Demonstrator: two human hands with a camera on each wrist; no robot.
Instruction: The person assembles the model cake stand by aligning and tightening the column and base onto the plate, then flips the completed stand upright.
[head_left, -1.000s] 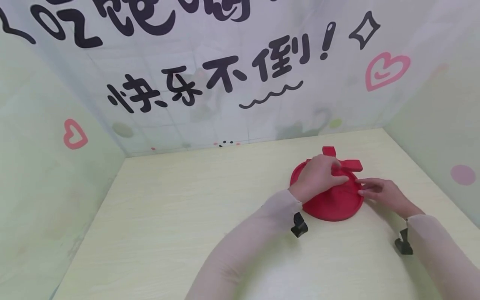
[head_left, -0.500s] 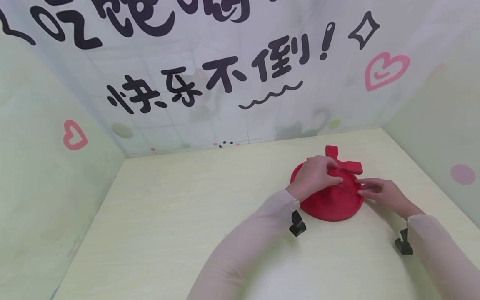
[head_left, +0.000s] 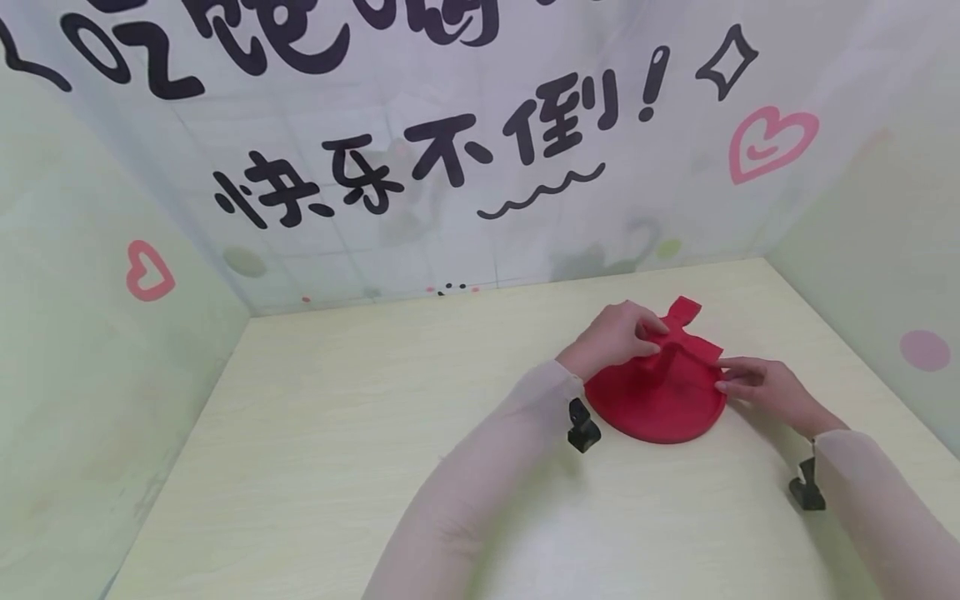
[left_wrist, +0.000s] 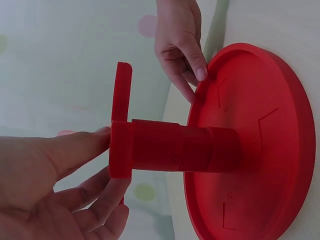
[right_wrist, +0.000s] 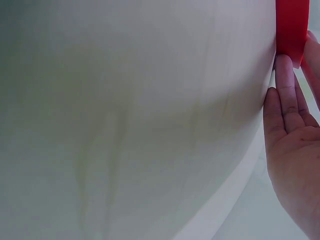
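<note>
A round red plastic base point(head_left: 667, 412) with a raised rim lies on the table. From its middle rises a thick red post point(left_wrist: 175, 147), topped by a flat red cross-shaped piece point(head_left: 677, 332). My left hand point(head_left: 617, 335) pinches the cross-shaped piece between thumb and fingers, and part of that piece is hidden behind them. At the base's right side, my right hand point(head_left: 776, 392) pinches the rim, thumb on the inner side and fingertips beneath the outer edge, as the right wrist view shows. Faint angular marks are moulded into the base's upper face.
The pale wood-grain table point(head_left: 337, 433) is enclosed by a printed back wall point(head_left: 450, 242) and two light green side walls. Its right edge runs along the right wall point(head_left: 885, 275), close to the right hand. Black camera mounts point(head_left: 583, 427) sit on both wrists.
The cross-shaped piece has turned clockwise as seen from above, its far arm swinging right. My left hand has shifted left with it. The base and my right hand have stayed in place.
</note>
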